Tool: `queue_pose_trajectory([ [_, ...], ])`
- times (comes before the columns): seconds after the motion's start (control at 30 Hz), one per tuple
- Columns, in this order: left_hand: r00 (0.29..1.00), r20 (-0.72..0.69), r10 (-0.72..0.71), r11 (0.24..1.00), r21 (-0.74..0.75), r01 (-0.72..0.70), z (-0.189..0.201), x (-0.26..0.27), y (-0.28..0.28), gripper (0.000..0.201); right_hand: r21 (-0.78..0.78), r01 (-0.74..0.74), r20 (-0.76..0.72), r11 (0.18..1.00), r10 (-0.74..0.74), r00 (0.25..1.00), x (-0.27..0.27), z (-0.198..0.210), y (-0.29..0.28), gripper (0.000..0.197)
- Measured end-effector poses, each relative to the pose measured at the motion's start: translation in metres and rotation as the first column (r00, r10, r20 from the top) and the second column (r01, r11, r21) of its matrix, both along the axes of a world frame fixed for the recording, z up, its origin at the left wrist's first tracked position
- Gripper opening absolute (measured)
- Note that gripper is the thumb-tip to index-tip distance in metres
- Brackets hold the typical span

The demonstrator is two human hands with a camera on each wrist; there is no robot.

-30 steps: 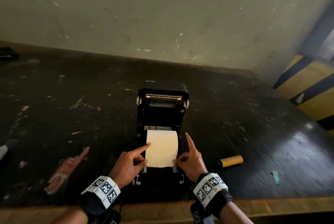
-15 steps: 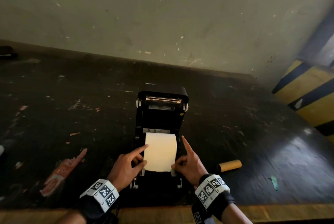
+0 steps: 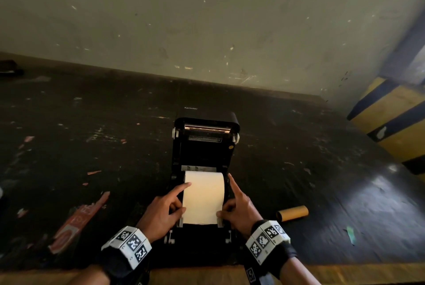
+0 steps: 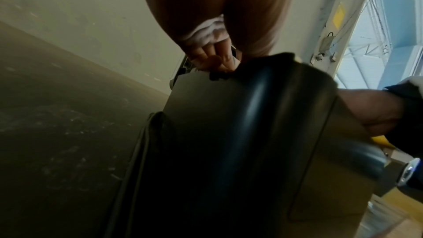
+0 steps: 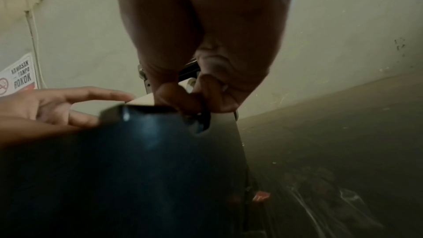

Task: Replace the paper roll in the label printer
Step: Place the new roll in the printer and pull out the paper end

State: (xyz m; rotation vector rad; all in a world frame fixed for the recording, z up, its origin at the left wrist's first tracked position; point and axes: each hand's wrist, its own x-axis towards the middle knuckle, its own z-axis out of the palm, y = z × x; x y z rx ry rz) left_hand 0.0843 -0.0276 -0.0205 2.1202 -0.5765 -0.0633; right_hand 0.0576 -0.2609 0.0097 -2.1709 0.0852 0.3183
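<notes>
a: where was the paper roll (image 3: 204, 183) at that point?

b: seated in the open bay of the label printer (image 3: 204, 147), with its free end drawn forward over the front edge. the lid (image 3: 207, 128) stood upright behind it, and the printer sat on the dark worktop (image 3: 92, 135) near the front lip.

a: and the hands?

b: the left hand (image 3: 163, 212) pinched the left edge of the sheet between thumb and curled fingers, with its index finger stretched out and resting on the paper. the right hand (image 3: 239, 209) pinched the right edge the same way, its index finger pointing up along the side of the bay. the wrist views showed little beyond curled fingers at the printer's front edge.

a: so which step was it?

b: i'd judge it as feeding and squaring the paper's leading end, after the roll was dropped in. an empty cardboard core (image 3: 292, 213) lay on the worktop to the right, well apart from the printer, so the old roll looked already out.

a: what would the next move need?

b: likely keeping the sheet straight between the side guides (image 3: 181, 221) and flat across the front, then letting go and bringing the lid down. if one side were pulled harder, the paper could skew and jam. i couldn't tell whether the guides were snug against the paper.
</notes>
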Motion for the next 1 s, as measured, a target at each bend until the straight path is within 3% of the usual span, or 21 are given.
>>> queue_pose_trajectory([
  [0.17, 0.997, -0.054, -0.062, 0.997, 0.035, 0.064, 0.003, 0.004, 0.002, 0.077, 0.039, 0.031, -0.014, 0.999, -0.030, 0.999, -0.003, 0.001, 0.003, 0.104],
  [0.33, 0.998, -0.031, -0.048, 0.999, 0.017, 0.049, 0.002, 0.005, 0.003, 0.069, -0.024, -0.003, 0.018, 1.000, 0.003, 1.000, -0.002, -0.007, 0.000, 0.102],
  [0.57, 0.997, -0.031, -0.073, 0.996, 0.043, 0.074, -0.002, 0.009, 0.006, 0.076, 0.062, 0.042, 0.098, 0.997, -0.048, 0.994, -0.003, -0.008, -0.002, 0.104],
  [0.7, 1.000, -0.005, -0.017, 1.000, -0.007, 0.017, 0.000, 0.010, 0.004, 0.077, 0.040, 0.037, 0.072, 0.999, -0.039, 0.997, -0.002, -0.009, 0.000, 0.104],
  [1.0, 0.994, -0.069, -0.085, 0.996, -0.018, 0.084, 0.007, 0.010, 0.005, 0.081, 0.044, 0.029, 0.032, 0.999, -0.031, 0.999, -0.001, -0.004, 0.002, 0.106],
])
